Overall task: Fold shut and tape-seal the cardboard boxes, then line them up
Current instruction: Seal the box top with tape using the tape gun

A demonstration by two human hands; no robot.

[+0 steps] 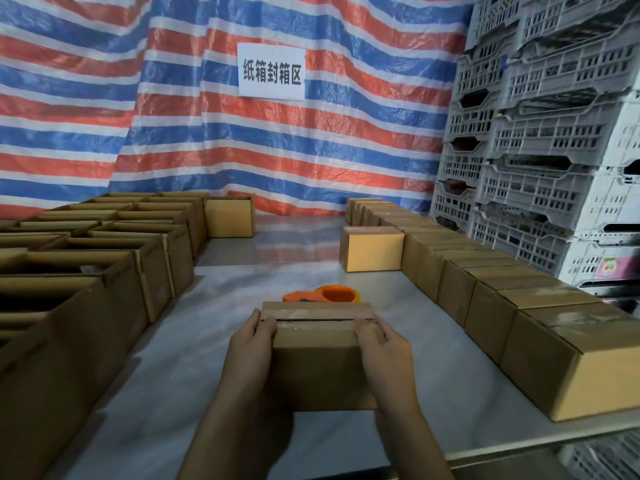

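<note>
Left hand and right hand hold box by its sides at mid table, fingers curled over the top edges, flaps down. Orange tape dispenser just behind it. Open boxes left, sealed row right, crates beyond.

Brown boxes, orange tape dispenser, red-blue-white striped tarp, grey crates.

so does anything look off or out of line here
One closed box sits left of the right-hand row, not in line. The held box shows a dark gap along its top seam.
</note>
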